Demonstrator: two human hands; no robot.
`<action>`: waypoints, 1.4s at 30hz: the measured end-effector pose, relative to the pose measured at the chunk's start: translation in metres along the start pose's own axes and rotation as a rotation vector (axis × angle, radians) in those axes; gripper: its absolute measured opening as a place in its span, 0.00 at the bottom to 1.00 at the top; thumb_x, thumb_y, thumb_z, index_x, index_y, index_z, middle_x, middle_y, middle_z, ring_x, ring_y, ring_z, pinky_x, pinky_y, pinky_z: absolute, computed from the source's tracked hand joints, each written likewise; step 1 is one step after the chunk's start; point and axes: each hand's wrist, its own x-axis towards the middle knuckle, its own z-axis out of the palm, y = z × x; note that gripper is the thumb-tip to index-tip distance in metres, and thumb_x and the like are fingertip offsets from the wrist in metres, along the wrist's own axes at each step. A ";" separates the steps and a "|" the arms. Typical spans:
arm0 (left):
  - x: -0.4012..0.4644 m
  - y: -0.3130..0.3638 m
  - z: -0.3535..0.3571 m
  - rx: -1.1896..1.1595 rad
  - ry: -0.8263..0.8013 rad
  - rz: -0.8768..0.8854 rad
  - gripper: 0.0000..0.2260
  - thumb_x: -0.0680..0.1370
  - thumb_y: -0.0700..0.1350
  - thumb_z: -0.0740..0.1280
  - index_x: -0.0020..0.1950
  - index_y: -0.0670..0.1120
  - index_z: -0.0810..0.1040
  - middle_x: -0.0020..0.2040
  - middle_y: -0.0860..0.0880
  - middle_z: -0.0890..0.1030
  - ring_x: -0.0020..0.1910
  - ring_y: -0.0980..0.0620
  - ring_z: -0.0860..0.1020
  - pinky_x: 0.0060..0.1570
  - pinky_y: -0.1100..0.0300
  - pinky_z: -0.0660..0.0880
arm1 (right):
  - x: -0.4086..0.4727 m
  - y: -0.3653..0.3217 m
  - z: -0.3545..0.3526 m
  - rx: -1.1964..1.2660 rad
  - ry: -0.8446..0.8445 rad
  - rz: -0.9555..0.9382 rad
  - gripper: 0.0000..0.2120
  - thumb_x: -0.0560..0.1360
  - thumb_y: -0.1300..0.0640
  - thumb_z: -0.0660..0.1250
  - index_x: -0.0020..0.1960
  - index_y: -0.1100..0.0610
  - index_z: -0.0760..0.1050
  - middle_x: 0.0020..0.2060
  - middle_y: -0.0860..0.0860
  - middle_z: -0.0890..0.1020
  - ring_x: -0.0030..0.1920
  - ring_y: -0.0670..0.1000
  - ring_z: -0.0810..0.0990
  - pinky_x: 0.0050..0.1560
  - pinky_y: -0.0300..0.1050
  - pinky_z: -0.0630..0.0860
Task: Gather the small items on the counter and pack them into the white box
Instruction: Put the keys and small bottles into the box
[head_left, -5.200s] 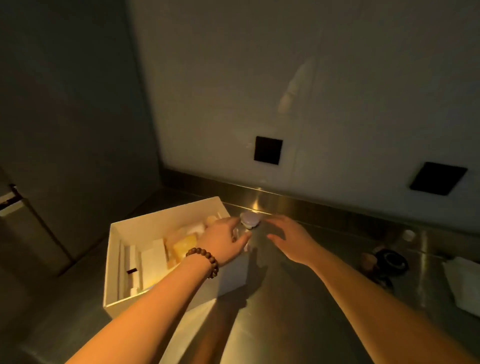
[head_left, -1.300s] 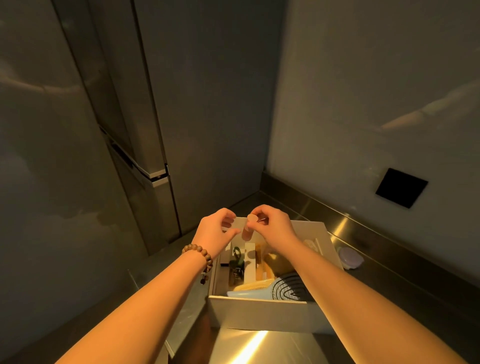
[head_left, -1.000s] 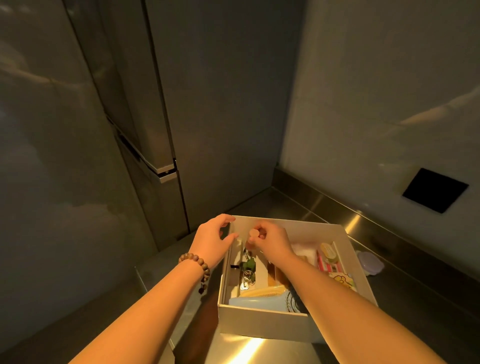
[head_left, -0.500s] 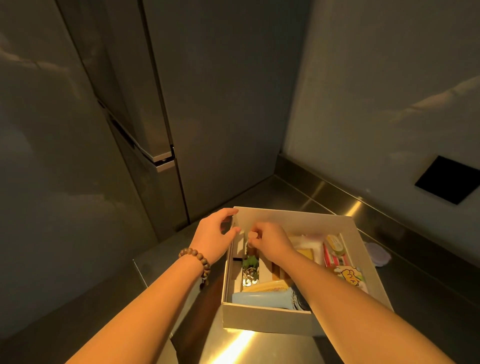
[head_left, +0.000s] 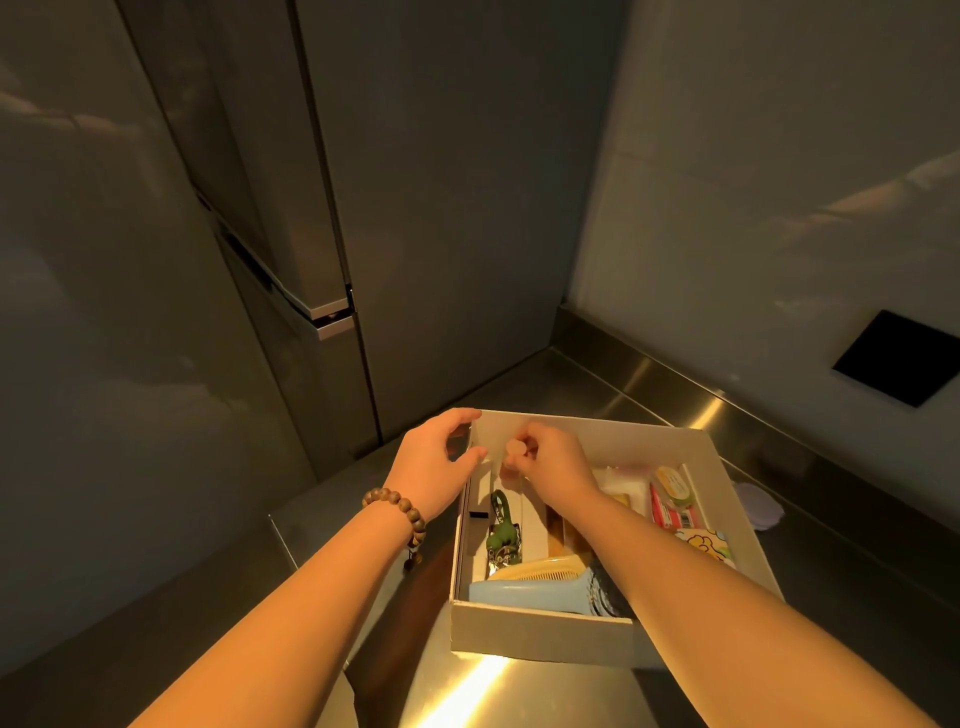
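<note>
My right hand (head_left: 550, 460) hangs over the far-left corner of the white box (head_left: 540, 631), fingers curled in, pinching a small round pinkish piece (head_left: 516, 448) between thumb and fingertips. My left hand (head_left: 434, 465), with a wooden bead bracelet (head_left: 397, 512) at the wrist, curves loosely around the box's far-left corner, thumb touching the rim. The box is matte cardboard on a brushed steel counter (head_left: 519, 696). Inside lie a green keychain (head_left: 503, 535), a ribbed yellowish comb (head_left: 540, 567), a smooth pale-blue handle (head_left: 530, 595) and glossy printed packets (head_left: 675, 501). 1 translucent lilac lid (head_left: 759, 512) sits on the counter beside the box.
</note>
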 end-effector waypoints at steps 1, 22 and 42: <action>0.000 -0.001 0.000 -0.001 -0.001 0.000 0.19 0.75 0.45 0.68 0.65 0.51 0.72 0.60 0.52 0.76 0.57 0.60 0.72 0.53 0.68 0.68 | 0.000 0.000 0.003 -0.011 -0.007 0.007 0.03 0.76 0.56 0.66 0.49 0.50 0.75 0.43 0.48 0.79 0.43 0.48 0.77 0.44 0.37 0.74; -0.001 0.028 -0.003 0.114 -0.020 0.085 0.23 0.76 0.48 0.66 0.70 0.53 0.67 0.66 0.53 0.72 0.65 0.55 0.69 0.59 0.63 0.64 | -0.029 0.002 -0.039 0.091 0.100 0.082 0.19 0.74 0.50 0.70 0.63 0.50 0.74 0.55 0.48 0.80 0.52 0.47 0.78 0.40 0.32 0.73; -0.111 0.274 0.284 0.162 -0.561 0.601 0.26 0.77 0.54 0.62 0.73 0.48 0.62 0.70 0.46 0.68 0.68 0.48 0.67 0.65 0.57 0.61 | -0.333 0.253 -0.252 0.067 0.646 0.580 0.14 0.76 0.58 0.67 0.61 0.59 0.76 0.56 0.56 0.81 0.56 0.55 0.79 0.58 0.46 0.74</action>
